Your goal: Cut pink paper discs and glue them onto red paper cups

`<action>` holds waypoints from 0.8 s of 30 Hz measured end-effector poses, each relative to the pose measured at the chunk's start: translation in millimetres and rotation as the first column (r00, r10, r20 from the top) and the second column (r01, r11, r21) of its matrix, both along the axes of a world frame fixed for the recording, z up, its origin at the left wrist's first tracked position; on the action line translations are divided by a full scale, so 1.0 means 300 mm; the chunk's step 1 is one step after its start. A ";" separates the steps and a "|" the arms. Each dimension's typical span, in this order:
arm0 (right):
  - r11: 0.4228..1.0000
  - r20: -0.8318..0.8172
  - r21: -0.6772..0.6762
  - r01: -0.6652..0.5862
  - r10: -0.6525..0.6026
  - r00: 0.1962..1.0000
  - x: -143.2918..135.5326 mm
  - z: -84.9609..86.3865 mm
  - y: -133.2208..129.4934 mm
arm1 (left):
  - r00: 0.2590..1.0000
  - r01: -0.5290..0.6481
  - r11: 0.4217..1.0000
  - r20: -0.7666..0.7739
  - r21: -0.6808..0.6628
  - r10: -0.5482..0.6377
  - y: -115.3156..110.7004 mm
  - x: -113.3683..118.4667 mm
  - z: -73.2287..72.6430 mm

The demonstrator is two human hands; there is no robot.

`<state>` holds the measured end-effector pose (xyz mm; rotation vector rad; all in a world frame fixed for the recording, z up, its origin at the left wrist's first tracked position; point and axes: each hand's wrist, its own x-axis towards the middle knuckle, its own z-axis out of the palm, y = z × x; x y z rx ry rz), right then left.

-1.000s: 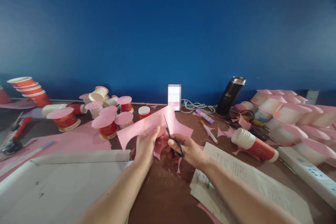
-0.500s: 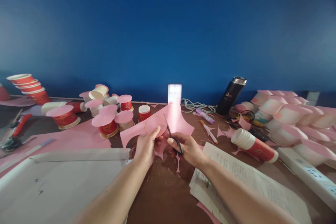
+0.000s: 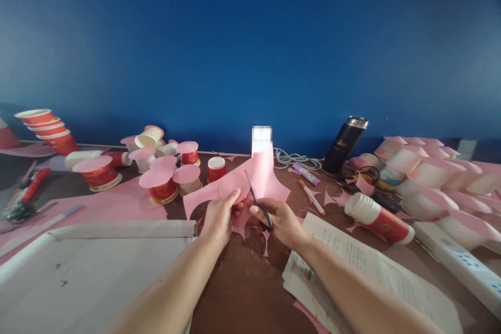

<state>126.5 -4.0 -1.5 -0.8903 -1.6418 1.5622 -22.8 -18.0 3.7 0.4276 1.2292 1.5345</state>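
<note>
Pinched between thumb and fingers of my left hand (image 3: 221, 216) is a sheet of pink paper (image 3: 203, 197) with a round outline drawn on it. My right hand (image 3: 278, 221) grips black-handled scissors (image 3: 251, 186), whose blades point up and away, at the right edge of the drawn circle. Part of the sheet rises behind the blades toward a bright, blurred-out rectangle. Under my hands lie pink paper scraps (image 3: 266, 245) on the brown table. Just beyond the sheet stands a red paper cup (image 3: 216, 169).
Left are paper cups topped with pink discs (image 3: 158, 177), a stack of red cups (image 3: 55, 128) and a white tray (image 3: 129, 271). Right are a black flask (image 3: 344, 143), a glue stick (image 3: 306, 173), a marker (image 3: 312, 197), printed papers (image 3: 364, 266), fallen cups (image 3: 379, 217) and a power strip (image 3: 457, 258).
The view has shifted slightly, so the left-hand things sit a little further right. Both hands keep their hold on the paper and scissors, nearly unmoved.
</note>
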 end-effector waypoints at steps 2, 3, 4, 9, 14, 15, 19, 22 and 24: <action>1.000 0.010 0.005 0.009 -0.009 1.000 -0.001 0.002 0.001 | 1.000 0.009 1.000 0.016 0.003 -0.009 0.004 0.000 -0.002; 1.000 0.018 0.007 0.016 -0.016 1.000 -0.002 0.002 0.001 | 1.000 0.013 1.000 0.023 0.002 -0.013 0.006 -0.001 -0.005; 1.000 0.026 0.008 0.026 -0.026 0.999 -0.003 0.001 0.002 | 0.999 0.016 1.000 0.030 0.001 -0.016 0.009 -0.002 -0.009; 0.997 0.043 -0.016 0.073 -0.072 0.996 -0.010 -0.021 0.016 | 0.998 0.032 0.999 0.056 -0.019 -0.031 0.028 -0.009 -0.039; 0.993 0.083 -0.040 0.109 -0.105 0.991 -0.012 -0.042 0.028 | 0.997 0.022 0.998 0.077 -0.055 -0.018 0.045 -0.008 -0.058; 0.993 0.083 -0.036 0.116 -0.113 0.990 -0.012 -0.043 0.029 | 0.997 0.022 0.998 0.081 -0.060 -0.017 0.047 -0.007 -0.059; 0.993 0.071 -0.016 0.117 -0.115 0.991 -0.010 -0.041 0.026 | 0.995 0.033 0.995 0.096 -0.093 -0.024 0.050 -0.003 -0.057; 0.993 0.078 -0.005 0.118 -0.117 0.990 -0.009 -0.040 0.027 | 0.996 0.034 0.994 0.086 -0.099 -0.025 0.050 -0.004 -0.057; 0.992 0.088 0.000 0.122 -0.122 0.989 -0.007 -0.041 0.030 | 0.997 0.035 0.996 0.067 -0.084 -0.029 0.050 -0.006 -0.058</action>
